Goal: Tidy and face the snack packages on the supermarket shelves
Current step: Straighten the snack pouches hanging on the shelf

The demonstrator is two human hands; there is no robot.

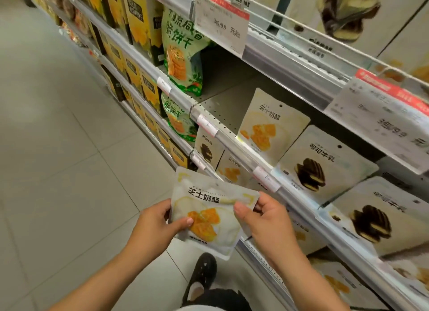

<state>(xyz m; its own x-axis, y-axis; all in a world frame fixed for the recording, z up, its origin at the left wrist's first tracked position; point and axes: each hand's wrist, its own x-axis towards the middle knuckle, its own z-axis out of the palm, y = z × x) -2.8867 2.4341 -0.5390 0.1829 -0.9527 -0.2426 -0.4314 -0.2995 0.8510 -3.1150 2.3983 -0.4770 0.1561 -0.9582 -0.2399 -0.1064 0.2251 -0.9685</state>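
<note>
A white snack pouch with orange cheese biscuits printed on it (209, 220) is held in front of the shelves, above the floor. My left hand (160, 220) pinches its left edge, thumb on the front. My right hand (264, 218) pinches its upper right corner. On the middle shelf (216, 101) one matching cheese pouch (269, 122) stands upright, with a chocolate biscuit pouch (325, 164) to its right and another (380, 215) further right. The shelf to the left of the standing cheese pouch is bare.
Green cracker bags (181, 53) and yellow boxes (144, 22) fill the shelves to the left. Price tags (220, 25) hang from the upper shelf rail. Lower shelves hold more cheese and chocolate pouches (232, 169). My shoe (202, 273) is on the tiled floor (58, 148).
</note>
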